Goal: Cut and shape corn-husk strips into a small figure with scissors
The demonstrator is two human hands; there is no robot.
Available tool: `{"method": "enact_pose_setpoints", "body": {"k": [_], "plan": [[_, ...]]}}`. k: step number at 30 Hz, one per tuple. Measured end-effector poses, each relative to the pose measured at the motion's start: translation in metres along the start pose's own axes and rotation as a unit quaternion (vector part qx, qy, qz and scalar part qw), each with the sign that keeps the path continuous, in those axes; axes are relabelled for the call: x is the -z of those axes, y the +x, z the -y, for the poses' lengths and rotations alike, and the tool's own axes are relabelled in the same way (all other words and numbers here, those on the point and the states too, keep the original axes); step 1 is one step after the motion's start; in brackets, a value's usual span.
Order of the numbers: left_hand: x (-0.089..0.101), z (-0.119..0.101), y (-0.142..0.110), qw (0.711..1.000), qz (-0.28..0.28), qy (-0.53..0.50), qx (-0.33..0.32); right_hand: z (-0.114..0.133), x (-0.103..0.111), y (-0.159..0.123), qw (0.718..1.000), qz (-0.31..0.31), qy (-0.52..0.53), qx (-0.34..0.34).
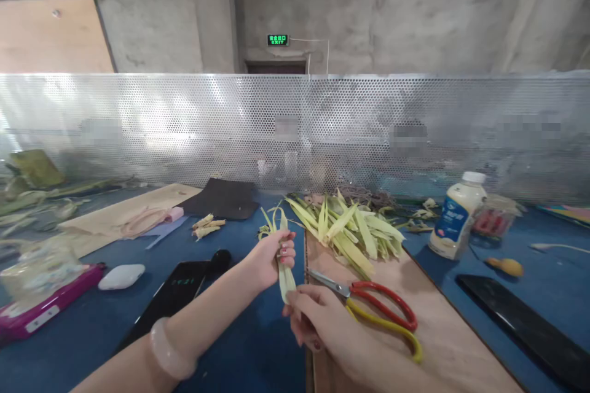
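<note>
My left hand, with a pale bangle on its wrist, is closed around a bundle of pale green corn husk strips. Loose ends of the strips stick out above the fist. Below it, my right hand pinches the lower end of the same husk between thumb and fingers. Scissors with one red and one yellow handle lie just right of my right hand, on a brown board. Behind them a pile of green and yellow husks rests on the board.
On the right stand a white-capped bottle and a clear tub, with a black phone nearer. Left are another phone, a white earbud case and a magenta object. A perforated metal screen closes off the back.
</note>
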State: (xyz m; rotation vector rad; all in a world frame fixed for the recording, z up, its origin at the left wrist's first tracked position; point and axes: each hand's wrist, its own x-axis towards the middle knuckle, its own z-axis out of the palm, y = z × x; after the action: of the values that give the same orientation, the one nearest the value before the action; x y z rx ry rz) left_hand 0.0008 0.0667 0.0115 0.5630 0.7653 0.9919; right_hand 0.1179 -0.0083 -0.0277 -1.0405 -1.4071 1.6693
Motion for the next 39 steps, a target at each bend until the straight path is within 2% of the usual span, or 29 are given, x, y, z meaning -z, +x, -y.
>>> {"method": "enact_pose_setpoints", "body": {"k": [6,12,31,39], "plan": [[-0.008,0.004,-0.009,0.996,-0.036,0.009,-0.078,-0.001,0.0,-0.001,0.999,0.033,-0.01,0.011],[-0.009,0.007,-0.01,0.989,-0.054,0.037,-0.134,0.001,0.001,-0.003,0.999,0.026,-0.02,-0.018],[-0.012,0.009,-0.011,0.982,-0.065,0.095,-0.147,0.0,0.003,-0.002,0.999,0.031,-0.026,-0.008],[-0.009,0.003,-0.01,0.987,-0.038,0.087,-0.129,0.001,0.006,-0.002,0.998,0.041,0.039,-0.006]]}}
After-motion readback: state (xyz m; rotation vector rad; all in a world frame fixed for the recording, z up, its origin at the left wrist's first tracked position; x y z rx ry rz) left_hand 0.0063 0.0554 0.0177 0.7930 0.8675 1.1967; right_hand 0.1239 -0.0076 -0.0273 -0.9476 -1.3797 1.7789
